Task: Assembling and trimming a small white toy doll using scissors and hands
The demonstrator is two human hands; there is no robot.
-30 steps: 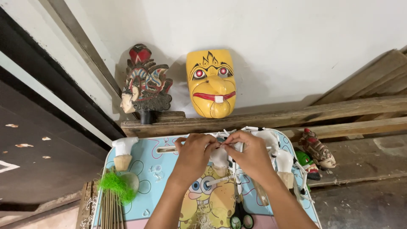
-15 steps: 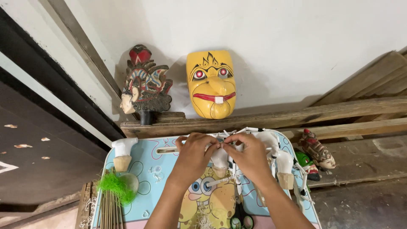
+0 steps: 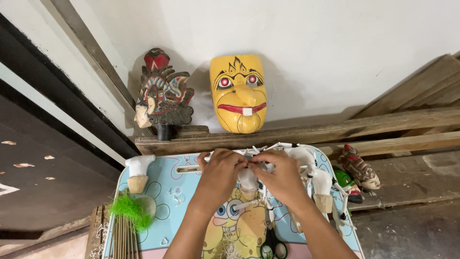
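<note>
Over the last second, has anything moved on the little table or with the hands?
Hardly anything. The left hand and right hand have drawn slightly closer, fingertips still pinched together on the white puppet piece between them; the grip looks unchanged. The yellow mask, the carved painted head, the green tuft and the scissors stayed where they were.

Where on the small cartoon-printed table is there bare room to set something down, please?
The freest patch on the table lies left of the left hand, bordered by the white puppet head at the left corner and the green tuft below. It is crowded under both hands, the right hand included, and along the right edge, where white puppet parts cluster. Scissors sit at the near edge.
</note>
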